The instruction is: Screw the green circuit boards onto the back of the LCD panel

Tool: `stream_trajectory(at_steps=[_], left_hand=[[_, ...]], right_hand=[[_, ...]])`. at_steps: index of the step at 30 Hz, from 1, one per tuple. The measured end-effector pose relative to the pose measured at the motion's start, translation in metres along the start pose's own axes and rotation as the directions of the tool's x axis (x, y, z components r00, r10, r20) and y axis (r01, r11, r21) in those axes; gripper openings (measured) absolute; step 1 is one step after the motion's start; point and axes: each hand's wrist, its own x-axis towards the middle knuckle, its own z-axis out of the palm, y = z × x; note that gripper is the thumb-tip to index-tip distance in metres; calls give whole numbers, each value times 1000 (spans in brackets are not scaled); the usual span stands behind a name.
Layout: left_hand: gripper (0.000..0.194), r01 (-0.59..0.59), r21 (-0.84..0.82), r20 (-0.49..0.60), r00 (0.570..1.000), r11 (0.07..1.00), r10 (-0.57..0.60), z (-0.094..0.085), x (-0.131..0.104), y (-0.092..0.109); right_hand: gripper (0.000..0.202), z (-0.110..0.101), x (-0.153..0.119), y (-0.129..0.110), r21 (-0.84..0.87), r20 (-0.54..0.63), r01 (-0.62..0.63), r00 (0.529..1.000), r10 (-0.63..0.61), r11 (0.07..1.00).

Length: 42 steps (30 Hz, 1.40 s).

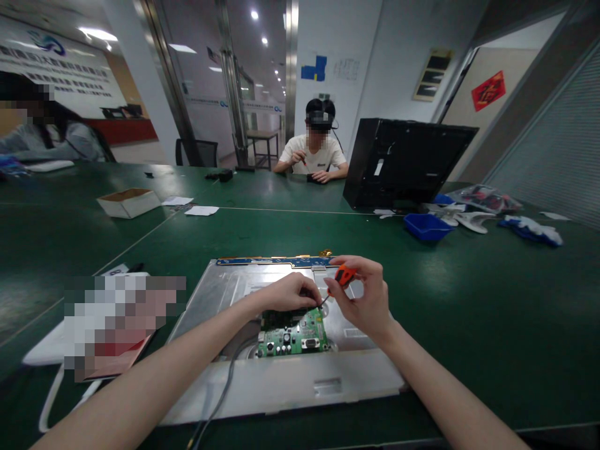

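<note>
An orange-and-black screwdriver (345,275) is gripped by its handle in my right hand (370,300). Its thin shaft slants down to the upper right corner of a green circuit board (293,337). My left hand (293,292) reaches over the board's far edge, thumb and fingers pinched together beside the screwdriver tip; what they hold, if anything, is hidden. The board lies on the silver metal back of a flat display panel (262,387). A narrow blue circuit strip (262,262) runs along the panel's far edge.
Dark cables (229,375) cross the panel's left side. Left of it lie a white device and a blurred reddish item (122,344). Farther off are a white box (129,203), a black monitor (407,165), a blue tray (427,226) and gloves (532,229). A co-worker (314,150) sits opposite.
</note>
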Motion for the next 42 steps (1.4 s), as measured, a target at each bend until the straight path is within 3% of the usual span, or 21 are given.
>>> stream_trajectory(at_steps=[14,23,27,37,42], left_hand=[[8,-11,20,-4,1000,1000,11,0,0,0],[13,5,2,2,1000,1000,-5,1,0,-2],[11,8,3,6,1000,1000,-8,0,0,-1],[8,5,22,-2,1000,1000,-5,0,0,0],[12,0,-11,2,1000,1000,0,-1,-1,1]], right_hand=[[44,-5,8,-6,-108,123,34,992,-21,994],[48,-1,3,0,-49,32,-12,999,13,999],[50,-1,3,-2,-18,47,-43,998,44,999],[49,-7,9,-7,-123,149,33,989,-15,992],[53,-4,5,-3,-91,91,33,996,-25,995]])
